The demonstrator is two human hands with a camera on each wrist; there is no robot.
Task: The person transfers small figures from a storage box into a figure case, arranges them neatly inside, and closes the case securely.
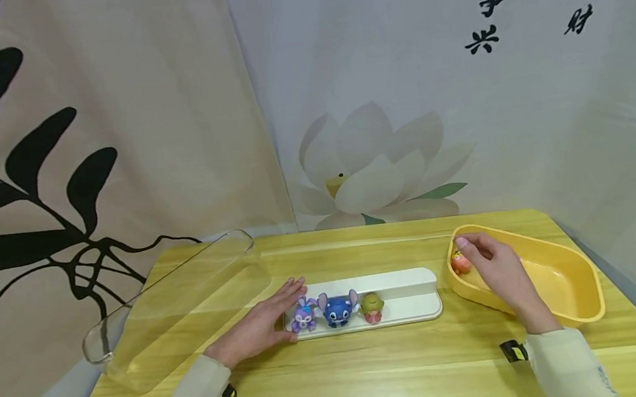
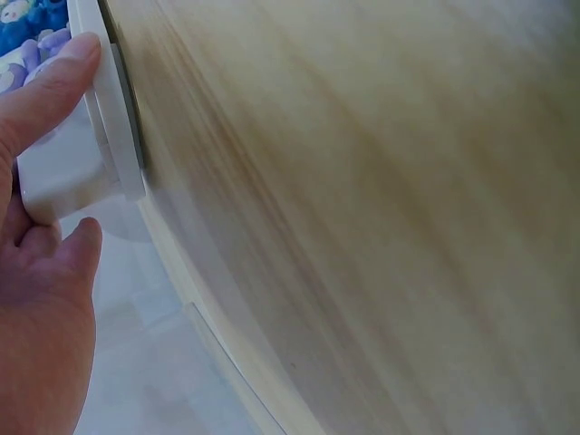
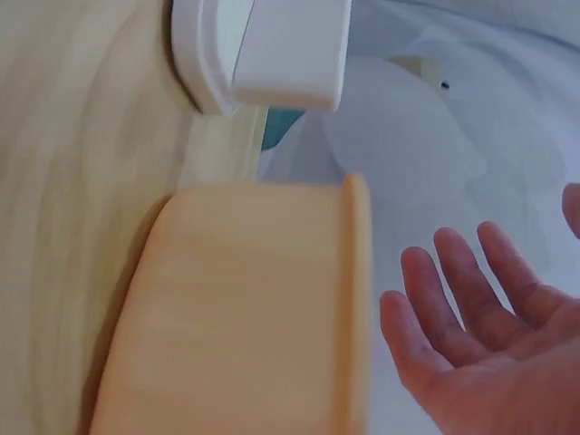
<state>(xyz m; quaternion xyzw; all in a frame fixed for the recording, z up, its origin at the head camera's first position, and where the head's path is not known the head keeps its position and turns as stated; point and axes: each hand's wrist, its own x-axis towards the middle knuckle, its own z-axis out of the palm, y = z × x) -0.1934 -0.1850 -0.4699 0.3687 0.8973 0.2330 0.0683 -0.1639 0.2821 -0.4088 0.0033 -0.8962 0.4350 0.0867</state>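
Observation:
A white stepped display stand (image 1: 409, 308) lies on the table, with a purple figurine (image 1: 303, 315), a blue figurine (image 1: 338, 311) and a green-and-pink figurine (image 1: 372, 308) along its front step. My left hand (image 1: 267, 323) grips the stand's left end; in the left wrist view the thumb (image 2: 54, 91) lies over the front rim and the other fingers are behind. Over the left part of a yellow bin (image 1: 560, 264) is my right hand (image 1: 497, 267), close to a reddish figurine (image 1: 461, 263) inside. The right wrist view shows that hand's fingers (image 3: 444, 299) apart and holding nothing.
A large transparent cover (image 1: 185, 313) lies slantwise at the table's left, partly over its edge. Behind the wooden table (image 1: 369, 372) hang printed cloths with a lotus, dark leaves and writing.

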